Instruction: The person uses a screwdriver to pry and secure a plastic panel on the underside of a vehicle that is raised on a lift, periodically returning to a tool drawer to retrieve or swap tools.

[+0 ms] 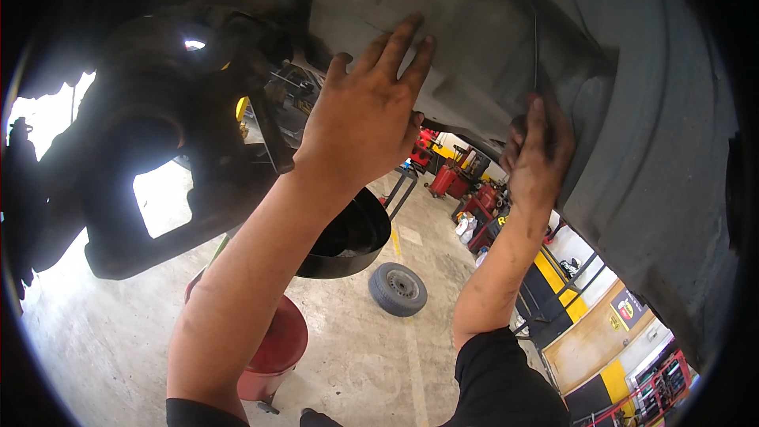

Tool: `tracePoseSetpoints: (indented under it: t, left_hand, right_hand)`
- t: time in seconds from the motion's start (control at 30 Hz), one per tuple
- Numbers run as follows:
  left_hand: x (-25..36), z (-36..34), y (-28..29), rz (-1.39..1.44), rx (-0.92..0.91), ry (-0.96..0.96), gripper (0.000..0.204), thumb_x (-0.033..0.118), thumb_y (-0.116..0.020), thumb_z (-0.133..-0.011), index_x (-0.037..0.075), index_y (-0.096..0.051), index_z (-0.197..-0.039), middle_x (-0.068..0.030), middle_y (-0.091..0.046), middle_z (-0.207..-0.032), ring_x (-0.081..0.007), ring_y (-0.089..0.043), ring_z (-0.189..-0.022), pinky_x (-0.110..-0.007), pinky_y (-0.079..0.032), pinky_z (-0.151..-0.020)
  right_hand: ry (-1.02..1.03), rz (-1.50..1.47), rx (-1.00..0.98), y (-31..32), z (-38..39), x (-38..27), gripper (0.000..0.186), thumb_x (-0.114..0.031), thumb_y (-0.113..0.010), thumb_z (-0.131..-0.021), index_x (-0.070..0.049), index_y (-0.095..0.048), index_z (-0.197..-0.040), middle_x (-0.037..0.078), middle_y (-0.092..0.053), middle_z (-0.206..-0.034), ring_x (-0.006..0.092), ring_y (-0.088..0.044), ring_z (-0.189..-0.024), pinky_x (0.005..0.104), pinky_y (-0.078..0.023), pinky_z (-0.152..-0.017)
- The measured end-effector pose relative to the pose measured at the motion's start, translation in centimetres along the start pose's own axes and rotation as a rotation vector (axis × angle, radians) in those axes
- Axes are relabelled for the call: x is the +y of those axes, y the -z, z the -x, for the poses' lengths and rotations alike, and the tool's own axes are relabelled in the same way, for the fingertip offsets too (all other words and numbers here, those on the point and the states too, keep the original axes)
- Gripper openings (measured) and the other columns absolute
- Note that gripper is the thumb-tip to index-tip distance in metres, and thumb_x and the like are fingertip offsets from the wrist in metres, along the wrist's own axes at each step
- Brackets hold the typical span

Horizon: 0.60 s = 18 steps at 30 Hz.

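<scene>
Overhead is a grey wheel arch liner (pixel 466 55). My left hand (pixel 368 103) lies against it with the fingers spread, holding nothing. To the right, my right hand (pixel 544 142) is closed around a thin screwdriver (pixel 536 55). Its slim metal shaft points upward along the liner, and a bit of red handle shows above my fingers; the rest is hidden in the grip. Whether the tip touches the liner, I cannot tell.
Dark suspension and brake parts (pixel 118 190) hang at the left, close to my left forearm. Below are a black round pan (pixel 356 241), a red drum-like stand (pixel 277 344) and a wheel with tyre (pixel 398 289) on the floor. Red workshop equipment (pixel 451 178) stands farther off.
</scene>
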<state>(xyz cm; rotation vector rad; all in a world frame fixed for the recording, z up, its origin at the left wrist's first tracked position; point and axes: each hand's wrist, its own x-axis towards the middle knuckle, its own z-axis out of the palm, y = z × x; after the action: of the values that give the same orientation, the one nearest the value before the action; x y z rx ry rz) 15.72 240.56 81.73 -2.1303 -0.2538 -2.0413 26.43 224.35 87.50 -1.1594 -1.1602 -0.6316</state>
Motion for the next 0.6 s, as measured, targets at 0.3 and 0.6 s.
tracePoseSetpoints:
  t: [0.3,0.6]
  left_hand:
    - [-0.4,-0.2,0.1,0.022,-0.041,-0.016,0.074,0.02,-0.067,-0.08,0.009,-0.037,-0.146,-0.0128,-0.029,-0.153,-0.0301,-0.045,-0.129,-0.046,-0.043,-0.098]
    - [0.0,-0.7,0.4,0.011,-0.051,-0.023,0.075,0.021,-0.068,-0.08,0.01,-0.037,-0.147,-0.013,-0.028,-0.153,-0.0312,-0.044,-0.13,-0.048,-0.042,-0.099]
  right_hand:
    - [0.016,0.024,-0.015,0.1,-0.4,0.9,0.033,-0.033,-0.056,-0.099,-0.001,-0.057,-0.11,-0.002,-0.042,-0.059,0.003,-0.034,-0.041,0.0206,-0.025,-0.036]
    - [0.275,0.283,0.064,-0.3,-1.2,1.7,0.035,-0.018,-0.053,-0.1,0.002,-0.058,-0.128,-0.005,-0.043,-0.061,0.0017,-0.036,-0.048,0.0198,-0.029,-0.043]
